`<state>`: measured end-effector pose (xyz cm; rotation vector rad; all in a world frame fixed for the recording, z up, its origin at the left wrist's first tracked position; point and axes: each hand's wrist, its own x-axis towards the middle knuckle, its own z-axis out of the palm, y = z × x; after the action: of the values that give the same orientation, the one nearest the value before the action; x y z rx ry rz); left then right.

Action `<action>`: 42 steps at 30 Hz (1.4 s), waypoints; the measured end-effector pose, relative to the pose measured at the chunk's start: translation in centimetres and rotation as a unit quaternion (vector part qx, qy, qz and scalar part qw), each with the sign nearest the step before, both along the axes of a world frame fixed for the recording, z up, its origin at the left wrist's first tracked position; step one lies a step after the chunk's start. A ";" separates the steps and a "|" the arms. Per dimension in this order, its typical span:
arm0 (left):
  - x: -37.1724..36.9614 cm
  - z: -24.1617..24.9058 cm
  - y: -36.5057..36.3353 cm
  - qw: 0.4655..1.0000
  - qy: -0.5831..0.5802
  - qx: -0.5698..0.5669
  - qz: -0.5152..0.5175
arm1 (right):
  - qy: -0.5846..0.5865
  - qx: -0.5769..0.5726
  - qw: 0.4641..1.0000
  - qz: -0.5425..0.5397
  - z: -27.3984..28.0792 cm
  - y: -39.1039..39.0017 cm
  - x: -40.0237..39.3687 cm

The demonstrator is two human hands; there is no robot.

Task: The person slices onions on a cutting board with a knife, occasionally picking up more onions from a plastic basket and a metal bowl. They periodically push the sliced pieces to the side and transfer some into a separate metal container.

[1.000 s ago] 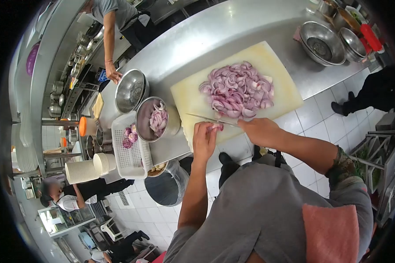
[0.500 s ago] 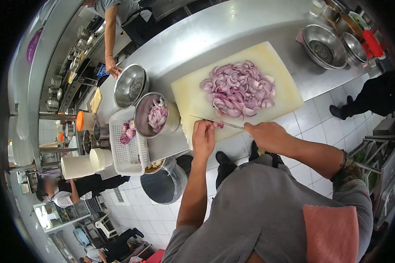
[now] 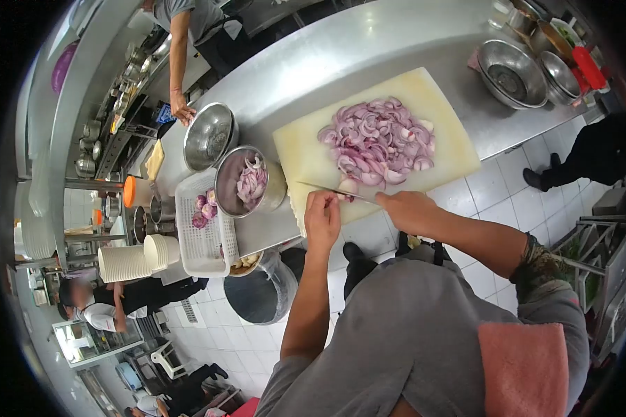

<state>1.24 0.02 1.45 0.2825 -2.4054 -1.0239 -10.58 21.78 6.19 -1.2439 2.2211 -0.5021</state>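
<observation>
Left of the cutting board [image 3: 435, 94], on the worktop [image 3: 278, 94], a white basket [image 3: 205, 260] holds purple onions [image 3: 202, 208], and a steel pot [image 3: 276, 189] with sliced onion inside stands just beside the board's left edge. At the board's near edge, the left hand [image 3: 323, 217] has its fingers bent together, apparently clamped on an onion piece [image 3: 347, 199] they partly hide. The knife [image 3: 325, 187] points toward the board's left edge; just beyond its blade, on the board, a pale slice [image 3: 348, 185] now shows plainly where 0.5 s ago only a fainter pink patch did, which suggests 1 more cut has gone through. The pile of sliced onion [image 3: 379, 142], mid-board, looks unchanged. The right hand [image 3: 409, 210], at the board's near edge, has its fingers clamped around the knife's handle
</observation>
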 end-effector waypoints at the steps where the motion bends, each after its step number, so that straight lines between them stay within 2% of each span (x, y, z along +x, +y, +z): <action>1: -0.3 -0.3 -0.2 1.000 0.011 -0.007 -0.002 | 0.009 -0.019 1.000 0.002 -0.3 -0.7 -0.5; 7: 0.4 -0.1 0.2 1.000 0.006 0.006 0.019 | -0.029 0.059 0.998 0.003 5.2 1.5 -0.3; 10: 0.2 -0.3 0.0 1.000 -0.002 0.007 0.022 | -0.011 0.055 0.998 0.002 4.0 1.8 0.1; 12: 0.6 -0.4 -0.1 1.000 -0.007 0.005 0.019 | 0.006 0.022 1.000 0.007 0.2 0.5 0.1; 14: 0.1 -0.7 -0.4 1.000 0.005 -0.003 0.013 | 0.017 0.010 1.000 0.010 -0.4 -0.3 -1.1; 19: 0.6 -0.5 -0.3 1.000 -0.015 0.009 0.025 | -0.042 0.078 0.996 0.015 5.0 0.8 -0.6; 22: 0.3 -0.6 -0.3 0.999 -0.015 0.016 0.030 | -0.046 0.078 0.996 0.014 4.7 1.5 -0.4; 26: 0.2 -0.4 -0.2 1.000 -0.006 0.005 0.028 | -0.004 -0.001 1.000 0.005 -0.5 -0.2 -0.4; 28: 0.2 -0.3 -0.1 1.000 -0.003 0.008 0.026 | 0.006 -0.040 0.999 0.024 -0.6 -1.0 -0.7; 34: 0.5 -1.2 -0.4 0.999 -0.005 0.011 0.035 | -0.077 0.105 0.991 0.006 6.8 1.1 -0.5; 37: 0.5 -1.2 -0.5 0.999 -0.008 0.013 0.035 | -0.062 0.086 0.994 0.005 5.1 1.2 0.0; 39: 1.0 -1.0 -0.5 0.999 -0.011 0.004 0.031 | -0.047 0.024 0.999 -0.001 0.8 0.1 0.7; 42: 0.3 -0.8 -0.4 1.000 -0.002 -0.003 0.026 | -0.019 -0.003 1.000 -0.005 0.0 -1.2 -0.5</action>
<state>1.58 -0.35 0.65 0.3441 -2.3910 -0.9938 -11.12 20.56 6.22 -1.2170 2.1959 -0.5324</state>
